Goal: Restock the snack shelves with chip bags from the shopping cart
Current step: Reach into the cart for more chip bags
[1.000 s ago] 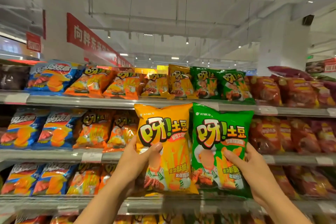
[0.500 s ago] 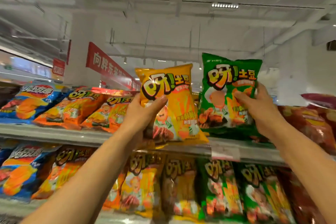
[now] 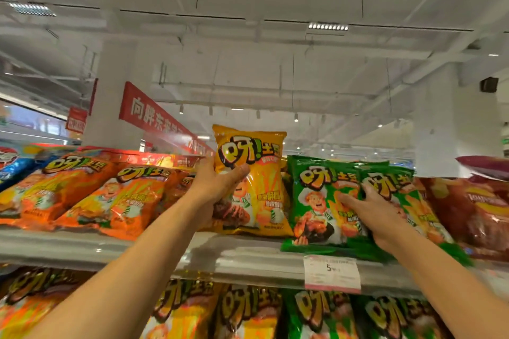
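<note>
Both arms reach up to the top grey metal shelf (image 3: pixel 248 259) of the snack display.

Left hand (image 3: pixel 217 187): the thumb is wrapped across the front of a glossy yellow plastic chip bag (image 3: pixel 256 181), and the remaining fingers curl round its left edge to the back. The bag stands nearly upright, its bottom edge resting at the shelf surface and its top seam well above the neighbouring stock. The grip is firm and closed round the bag.

Right hand (image 3: pixel 377 209): the fingers are extended and spread only slightly, lying flat on the front of a glossy green plastic chip bag (image 3: pixel 319 201). The thumb points left across the printed cartoon figure. The bag lies tilted back on the shelf, just beside the yellow one. Whether any fingertip hooks behind the bag's right edge cannot be determined; the visible fingers press on it and do not clamp it. A second green bag (image 3: pixel 396 187) overlaps it on the right, partly under the same hand.

Surrounding stock: orange chip bags (image 3: pixel 91 195) lie tilted on the shelf to the left, dark red bags (image 3: pixel 473 212) to the right. A white price tag (image 3: pixel 332 272) is clipped to the shelf's front lip below the green bags. The lower tier carries further orange, yellow and green bags.
</note>
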Tool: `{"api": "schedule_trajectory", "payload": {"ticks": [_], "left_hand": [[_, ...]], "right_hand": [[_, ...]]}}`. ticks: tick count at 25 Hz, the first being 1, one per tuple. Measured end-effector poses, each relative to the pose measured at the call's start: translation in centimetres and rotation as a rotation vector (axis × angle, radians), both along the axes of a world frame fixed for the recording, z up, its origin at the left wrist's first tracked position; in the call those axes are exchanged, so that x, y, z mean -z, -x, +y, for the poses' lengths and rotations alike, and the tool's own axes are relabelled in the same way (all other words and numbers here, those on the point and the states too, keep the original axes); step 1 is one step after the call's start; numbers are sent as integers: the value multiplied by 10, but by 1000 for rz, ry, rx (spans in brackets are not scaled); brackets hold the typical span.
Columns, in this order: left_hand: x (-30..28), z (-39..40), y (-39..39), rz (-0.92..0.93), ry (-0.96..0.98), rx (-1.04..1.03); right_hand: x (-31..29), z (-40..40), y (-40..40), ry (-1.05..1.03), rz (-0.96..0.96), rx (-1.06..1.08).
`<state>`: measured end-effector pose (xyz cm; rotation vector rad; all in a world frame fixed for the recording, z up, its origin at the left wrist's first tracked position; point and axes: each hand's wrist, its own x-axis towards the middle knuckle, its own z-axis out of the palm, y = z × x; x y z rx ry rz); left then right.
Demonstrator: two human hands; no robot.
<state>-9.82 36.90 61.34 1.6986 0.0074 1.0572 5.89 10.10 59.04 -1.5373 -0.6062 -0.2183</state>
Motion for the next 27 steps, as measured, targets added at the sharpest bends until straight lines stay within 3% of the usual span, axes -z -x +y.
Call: {"api": "schedule_trajectory", "payload": {"ticks": [9, 20, 23, 25, 27], "left_hand": [[18, 9, -33, 323, 33, 75], [21, 0, -28, 408, 23, 192], [25, -2, -28, 316, -156, 28], [25, -7, -22, 289, -423, -288], [28, -17, -12, 212, -685, -525]], "right_hand": [[-4, -8, -2, 53, -38, 70], [-18, -9, 4, 403, -59, 260], [-19, -7, 13, 524, -96, 347], [-14, -1, 21, 737, -255, 600], [-3, 3, 29, 819, -528, 935]]}}
